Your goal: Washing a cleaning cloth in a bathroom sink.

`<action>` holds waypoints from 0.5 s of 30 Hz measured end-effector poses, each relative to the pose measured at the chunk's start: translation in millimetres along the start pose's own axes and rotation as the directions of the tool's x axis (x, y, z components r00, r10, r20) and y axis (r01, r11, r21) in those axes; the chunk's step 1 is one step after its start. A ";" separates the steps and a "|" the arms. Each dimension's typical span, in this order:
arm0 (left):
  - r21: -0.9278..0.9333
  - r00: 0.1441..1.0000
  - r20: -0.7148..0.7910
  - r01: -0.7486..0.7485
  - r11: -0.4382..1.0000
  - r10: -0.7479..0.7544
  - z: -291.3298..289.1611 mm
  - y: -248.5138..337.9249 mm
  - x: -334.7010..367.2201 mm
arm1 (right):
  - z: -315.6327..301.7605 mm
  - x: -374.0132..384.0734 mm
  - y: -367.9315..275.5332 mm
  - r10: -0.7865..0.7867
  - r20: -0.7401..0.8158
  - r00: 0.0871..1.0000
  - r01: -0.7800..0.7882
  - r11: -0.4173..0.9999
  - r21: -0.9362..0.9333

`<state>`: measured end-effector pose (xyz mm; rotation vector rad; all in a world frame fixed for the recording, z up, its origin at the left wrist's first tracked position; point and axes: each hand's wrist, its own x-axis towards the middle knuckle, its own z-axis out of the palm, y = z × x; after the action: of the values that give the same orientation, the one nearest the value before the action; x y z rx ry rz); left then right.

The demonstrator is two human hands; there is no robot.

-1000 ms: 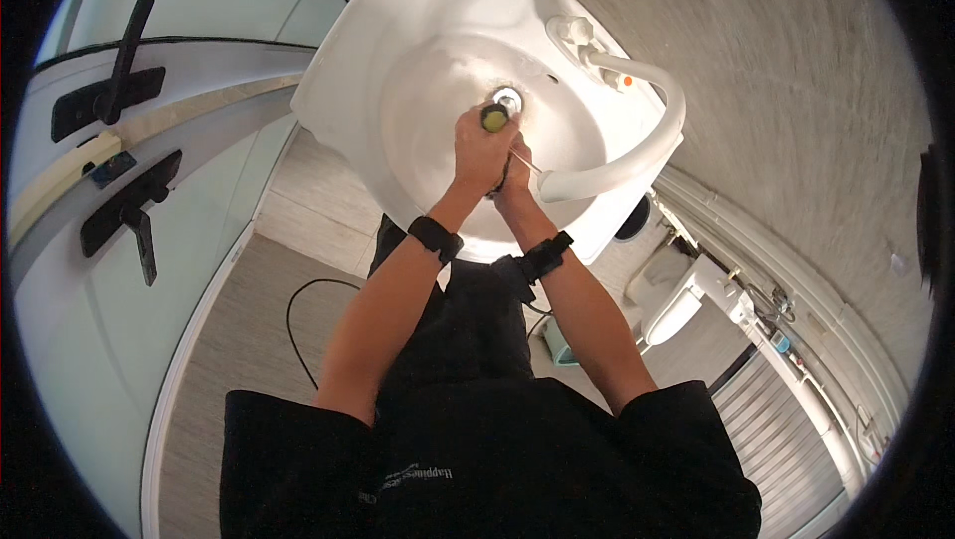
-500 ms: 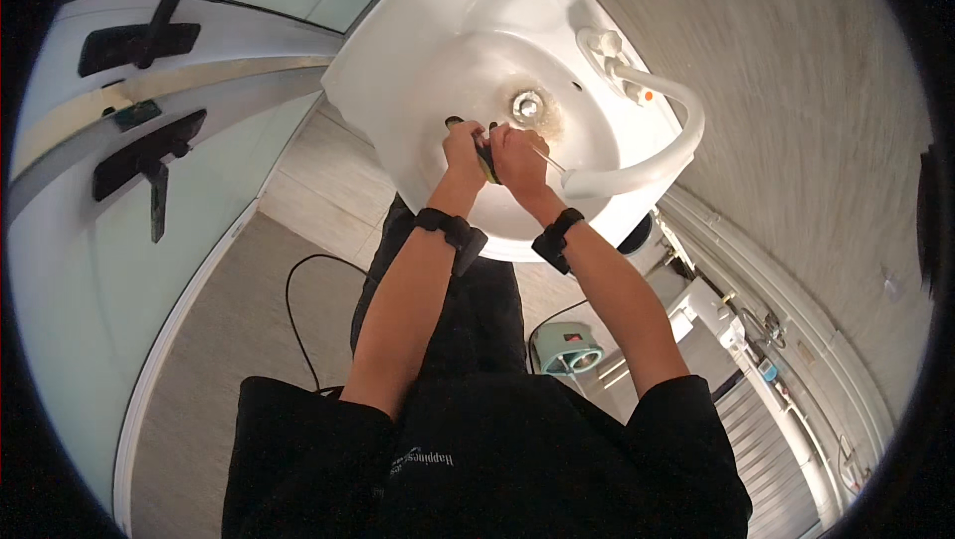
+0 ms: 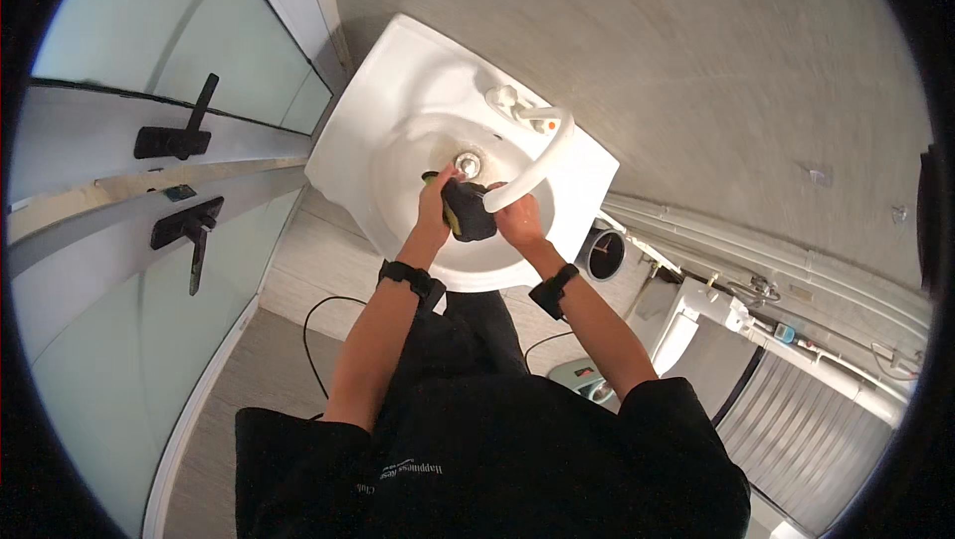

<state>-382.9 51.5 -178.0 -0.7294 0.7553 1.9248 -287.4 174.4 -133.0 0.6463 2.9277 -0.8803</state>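
A dark grey, soft-looking item with a yellow-green edge is held over the white washbasin; its exact kind I cannot make out. My left hand is closed on its left side, along the yellow-green edge. On its right side, my right hand grips it, with some fingers hidden behind the white curved tap spout. The spout's tip sits right above the item. Beyond my hands, the metal drain shows in the basin's bottom, with brownish staining around it.
To the left stands a frosted-glass door with black handles. A round black bin is under the basin's right side. Pipes run along the right wall. Near my legs are a pale green appliance and a black cable on the floor.
My hands have moved apart, and the dark item, mostly covered by them before, now shows a broad face between them. My right hand is now at the spout's tip. The whole view has shifted.
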 end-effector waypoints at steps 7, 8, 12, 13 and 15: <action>0.092 1.000 -0.006 -0.028 0.995 0.029 13.7 -17.0 -27.3 | -54.1 39.4 15.7 0.200 -0.255 0.946 -0.240 0.961 -0.137; 0.116 0.997 -0.025 -0.072 0.991 0.076 14.0 -19.9 -26.2 | -60.4 53.7 21.0 0.205 -0.322 0.924 -0.269 0.948 -0.170; 0.083 0.975 -0.093 -0.194 0.977 0.201 -1.0 -31.1 -5.8 | -69.8 92.5 35.2 0.207 -0.113 0.972 -0.217 0.972 -0.089; 0.083 0.972 -0.106 -0.203 0.976 0.212 2.4 -34.0 -6.4 | -68.9 94.0 43.1 0.164 0.001 0.986 -0.160 0.963 -0.216; 0.098 0.965 -0.121 -0.221 0.970 0.232 8.3 -35.3 -8.2 | -65.1 100.7 56.1 0.128 0.115 0.985 -0.085 0.944 -0.318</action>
<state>-349.5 67.2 -174.0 -0.7502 1.0333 2.0501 -350.9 289.9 -121.0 0.6840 2.7898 -0.4173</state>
